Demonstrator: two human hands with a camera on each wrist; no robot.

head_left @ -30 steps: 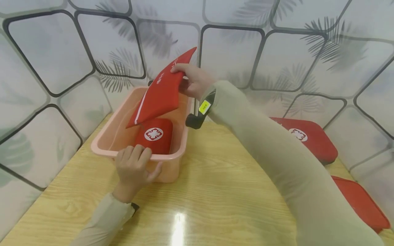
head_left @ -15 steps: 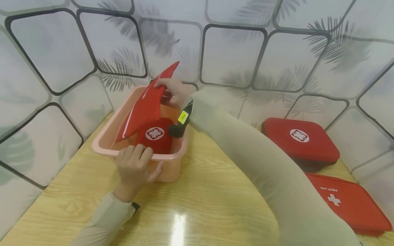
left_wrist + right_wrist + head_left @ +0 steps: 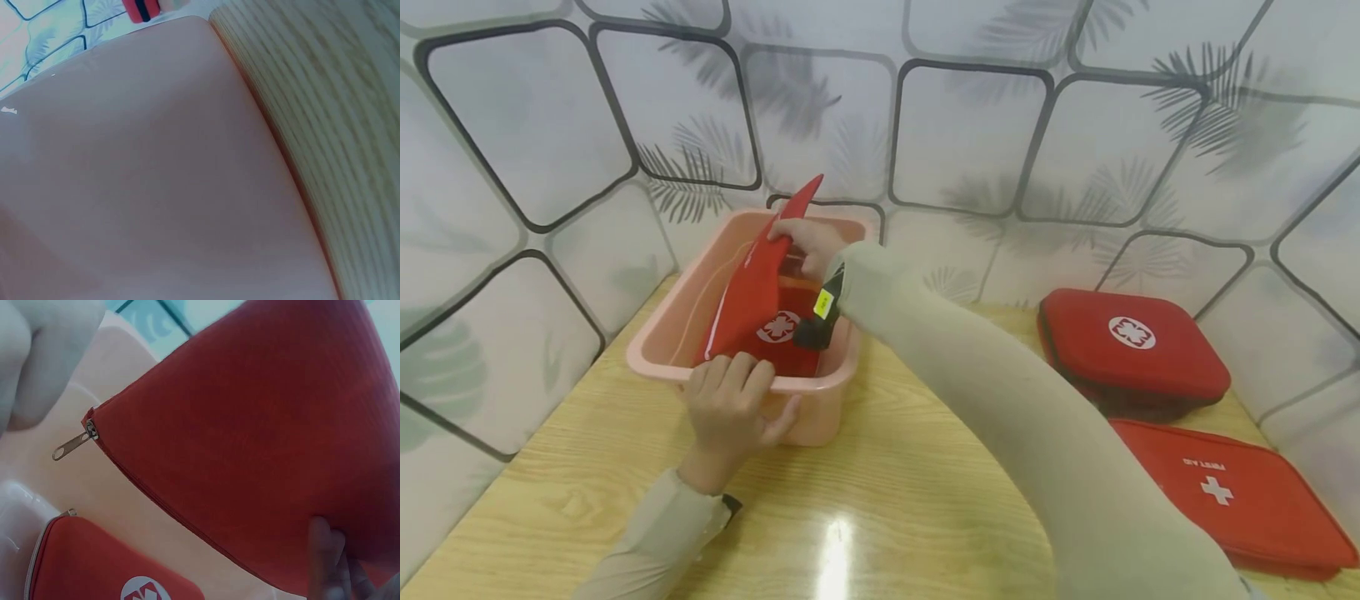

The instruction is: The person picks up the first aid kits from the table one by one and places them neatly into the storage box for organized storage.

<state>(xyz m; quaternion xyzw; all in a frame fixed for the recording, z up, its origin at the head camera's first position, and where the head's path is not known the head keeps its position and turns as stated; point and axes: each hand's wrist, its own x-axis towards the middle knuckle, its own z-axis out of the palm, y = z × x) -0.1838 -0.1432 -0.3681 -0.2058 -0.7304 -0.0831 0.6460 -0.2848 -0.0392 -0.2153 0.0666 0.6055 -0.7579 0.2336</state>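
A white-edged red pouch point(image 3: 752, 292), a peach-pink tub point(image 3: 816, 421).
The first-aid case point(image 3: 1247, 504) is red with a white cross; sleeves point(image 3: 992, 375) beige; table point(image 3: 925, 483) yellow wood-grain; wall point(image 3: 970, 142) pale with dark outlines, grey leaves.

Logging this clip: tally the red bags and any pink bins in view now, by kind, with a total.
Red cases with a round white emblem: 2
Red FIRST AID case with a white cross: 1
Red pouch in the right hand: 1
Pink bin: 1
Total: 5

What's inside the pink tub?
A red case with a white emblem, and part of a flat red pouch held in the right hand. The pouch hides some of the case and tub.
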